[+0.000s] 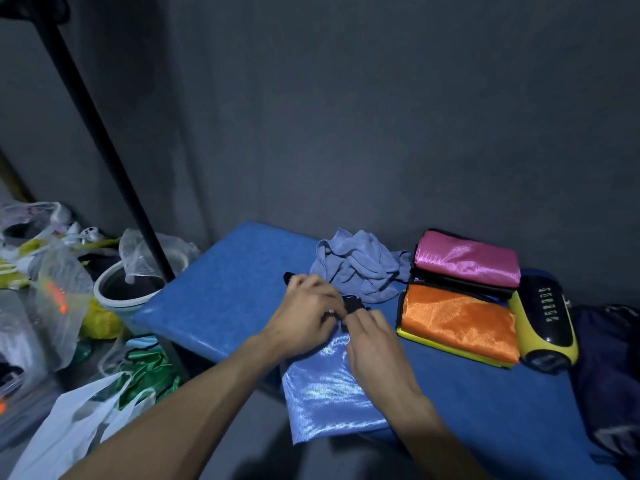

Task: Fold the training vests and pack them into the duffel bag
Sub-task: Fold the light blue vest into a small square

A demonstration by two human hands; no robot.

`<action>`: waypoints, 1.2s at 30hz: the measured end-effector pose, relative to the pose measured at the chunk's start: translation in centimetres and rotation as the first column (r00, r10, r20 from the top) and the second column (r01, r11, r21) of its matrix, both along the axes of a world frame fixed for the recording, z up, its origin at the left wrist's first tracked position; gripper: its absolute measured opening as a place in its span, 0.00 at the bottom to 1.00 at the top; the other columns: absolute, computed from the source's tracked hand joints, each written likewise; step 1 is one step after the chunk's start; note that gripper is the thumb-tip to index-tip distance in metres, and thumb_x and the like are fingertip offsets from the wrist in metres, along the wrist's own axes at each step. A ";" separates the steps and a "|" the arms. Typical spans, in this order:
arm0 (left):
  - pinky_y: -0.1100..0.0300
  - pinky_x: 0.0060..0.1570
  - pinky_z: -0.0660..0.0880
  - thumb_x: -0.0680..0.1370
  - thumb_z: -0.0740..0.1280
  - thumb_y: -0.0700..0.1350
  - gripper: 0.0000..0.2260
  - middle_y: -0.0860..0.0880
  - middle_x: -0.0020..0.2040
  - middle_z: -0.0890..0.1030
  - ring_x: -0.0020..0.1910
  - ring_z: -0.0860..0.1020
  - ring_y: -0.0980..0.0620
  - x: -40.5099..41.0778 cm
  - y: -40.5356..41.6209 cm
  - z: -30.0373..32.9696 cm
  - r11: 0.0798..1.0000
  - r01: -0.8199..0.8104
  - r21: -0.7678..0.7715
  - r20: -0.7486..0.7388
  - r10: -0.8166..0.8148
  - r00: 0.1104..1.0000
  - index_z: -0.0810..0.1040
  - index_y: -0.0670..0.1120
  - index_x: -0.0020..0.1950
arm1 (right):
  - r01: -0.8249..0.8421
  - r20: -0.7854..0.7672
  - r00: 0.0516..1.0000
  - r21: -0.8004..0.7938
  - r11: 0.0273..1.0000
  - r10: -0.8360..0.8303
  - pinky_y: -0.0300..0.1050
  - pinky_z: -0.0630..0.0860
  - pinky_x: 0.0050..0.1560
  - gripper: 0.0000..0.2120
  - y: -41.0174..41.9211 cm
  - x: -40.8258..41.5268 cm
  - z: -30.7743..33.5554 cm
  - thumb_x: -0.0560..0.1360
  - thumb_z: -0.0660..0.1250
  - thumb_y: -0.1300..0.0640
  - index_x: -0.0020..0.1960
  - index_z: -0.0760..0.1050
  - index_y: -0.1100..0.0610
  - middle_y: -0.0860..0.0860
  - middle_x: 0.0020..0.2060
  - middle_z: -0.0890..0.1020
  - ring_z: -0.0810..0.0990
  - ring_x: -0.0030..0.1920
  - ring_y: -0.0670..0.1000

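Pinching blue vest (325,386) trim w/ both hands.

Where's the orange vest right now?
In the head view, the orange vest lies folded on the blue surface, right of both hands, in front of the pink vest and beside the yellow-and-black device.

My blue table (221,289) carries a light-blue vest (322,386) near me, a crumpled grey-blue cloth (360,268) far, and pink (467,258) and orange (457,320) folded vests right.
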State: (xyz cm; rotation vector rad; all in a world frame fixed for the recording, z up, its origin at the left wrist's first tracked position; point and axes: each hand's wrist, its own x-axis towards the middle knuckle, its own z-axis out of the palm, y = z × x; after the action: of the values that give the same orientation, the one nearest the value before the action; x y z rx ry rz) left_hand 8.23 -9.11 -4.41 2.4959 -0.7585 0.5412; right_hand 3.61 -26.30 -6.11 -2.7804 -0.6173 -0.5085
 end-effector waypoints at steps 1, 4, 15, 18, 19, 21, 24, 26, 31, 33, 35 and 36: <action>0.46 0.57 0.69 0.70 0.63 0.45 0.11 0.60 0.48 0.82 0.52 0.74 0.55 0.5 0.7 0.8 0.995 -0.040 -0.096 -0.023 0.038 0.999 0.84 0.56 0.45 | 0.000 0.006 1.000 -0.020 1.000 0.001 0.46 0.78 0.42 0.14 -0.1 0.1 -0.1 0.64 0.76 0.64 0.45 0.76 0.55 0.49 0.41 0.76 0.75 0.43 0.52; 0.41 0.69 0.67 0.67 0.70 0.64 0.31 0.57 0.68 0.73 0.67 0.70 0.50 1.7 4.1 2.9 0.977 -0.205 -0.055 -0.298 0.180 0.937 0.73 0.60 0.70 | -0.002 0.039 0.999 -0.036 0.999 0.003 0.47 0.78 0.44 0.08 0.0 0.1 -0.5 0.70 0.73 0.62 0.46 0.77 0.55 0.49 0.42 0.76 0.74 0.44 0.52; 0.46 0.63 0.74 0.74 0.76 0.58 0.27 0.42 0.63 0.72 0.62 0.75 0.41 5.1 3.3 1.8 0.837 -0.521 0.168 -0.600 0.507 0.619 0.72 0.45 0.65 | 0.008 0.065 0.998 -0.042 0.999 -0.005 0.47 0.77 0.45 0.05 -0.1 0.2 -1.0 0.73 0.69 0.60 0.48 0.77 0.55 0.48 0.43 0.75 0.72 0.45 0.51; 0.51 0.59 0.74 0.75 0.76 0.53 0.22 0.42 0.62 0.77 0.61 0.76 0.41 5.8 4.0 1.8 0.843 -0.511 0.166 -0.618 0.493 0.612 0.75 0.43 0.63 | 0.004 0.062 0.998 -0.049 0.999 -0.001 0.47 0.76 0.45 0.05 0.0 0.2 -1.0 0.73 0.70 0.59 0.49 0.77 0.55 0.48 0.44 0.75 0.72 0.45 0.51; 0.53 0.57 0.74 0.75 0.77 0.52 0.22 0.44 0.61 0.78 0.61 0.77 0.42 6.0 4.4 1.7 0.848 -0.508 0.149 -0.627 0.478 0.615 0.75 0.43 0.63 | 0.001 0.060 0.998 -0.057 0.998 0.002 0.47 0.76 0.45 0.06 0.0 0.2 -1.1 0.73 0.70 0.58 0.49 0.78 0.55 0.48 0.44 0.75 0.72 0.45 0.51; 0.57 0.52 0.72 0.73 0.78 0.52 0.21 0.46 0.57 0.80 0.59 0.78 0.44 6.1 5.0 1.5 0.859 -0.502 0.103 -0.644 0.442 0.625 0.77 0.44 0.61 | 0.002 0.053 0.999 -0.074 0.997 0.002 0.47 0.77 0.44 0.09 -0.1 0.2 -1.1 0.72 0.72 0.59 0.52 0.78 0.55 0.48 0.45 0.76 0.73 0.45 0.51; 0.60 0.38 0.69 0.71 0.80 0.50 0.13 0.50 0.41 0.80 0.45 0.79 0.48 6.0 5.7 1.2 0.875 -0.484 0.008 -0.623 0.383 0.682 0.79 0.46 0.43 | -0.002 0.001 1.000 -0.105 0.995 0.002 0.49 0.76 0.44 0.22 0.0 0.2 -1.0 0.71 0.74 0.58 0.65 0.77 0.53 0.50 0.48 0.76 0.74 0.46 0.53; 0.59 0.36 0.71 0.71 0.81 0.48 0.12 0.49 0.37 0.82 0.40 0.78 0.48 5.4 5.9 1.6 0.882 -0.466 -0.067 -0.558 0.354 0.751 0.80 0.44 0.40 | -0.013 -0.024 1.000 -0.139 0.990 0.010 0.50 0.75 0.44 0.28 -0.1 0.2 -0.8 0.71 0.75 0.56 0.70 0.75 0.49 0.51 0.50 0.76 0.75 0.47 0.54; 0.69 0.36 0.71 0.71 0.81 0.45 0.07 0.55 0.38 0.84 0.32 0.77 0.61 3.2 5.6 3.3 0.935 -0.288 -0.205 -0.384 0.193 0.903 0.84 0.49 0.41 | -0.031 -0.074 0.997 -0.164 0.986 0.019 0.52 0.73 0.46 0.33 -0.1 0.3 -0.6 0.76 0.70 0.52 0.79 0.64 0.47 0.52 0.52 0.72 0.73 0.49 0.55; 0.70 0.36 0.71 0.72 0.80 0.44 0.06 0.56 0.40 0.83 0.33 0.77 0.58 2.0 5.6 3.7 0.959 -0.200 -0.200 -0.309 0.132 0.942 0.84 0.51 0.43 | -0.039 -0.064 0.998 -0.170 0.985 0.028 0.52 0.73 0.44 0.33 -0.1 0.5 -0.5 0.77 0.68 0.50 0.79 0.63 0.48 0.52 0.51 0.71 0.72 0.48 0.55; 0.70 0.37 0.71 0.73 0.79 0.42 0.06 0.56 0.41 0.82 0.36 0.79 0.56 1.0 5.8 3.9 0.971 -0.131 -0.199 -0.251 0.079 0.965 0.85 0.51 0.44 | -0.027 -0.058 0.998 -0.202 0.979 0.015 0.51 0.71 0.43 0.32 -0.1 0.8 -0.6 0.76 0.67 0.50 0.79 0.64 0.48 0.52 0.51 0.71 0.72 0.48 0.55; 0.71 0.38 0.72 0.72 0.79 0.41 0.06 0.55 0.42 0.82 0.37 0.79 0.56 0.7 5.9 3.9 0.975 -0.102 -0.196 -0.241 0.053 0.969 0.85 0.51 0.44 | -0.021 -0.057 0.998 -0.215 0.976 0.009 0.51 0.71 0.43 0.32 0.0 0.8 -0.5 0.75 0.66 0.51 0.79 0.65 0.48 0.52 0.51 0.71 0.72 0.48 0.56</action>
State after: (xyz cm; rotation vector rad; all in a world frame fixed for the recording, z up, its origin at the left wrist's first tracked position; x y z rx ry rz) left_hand 8.88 -3.25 -0.48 2.3480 -0.4878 0.3240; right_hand 4.44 -26.29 -6.57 -2.9780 -0.7198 -0.3795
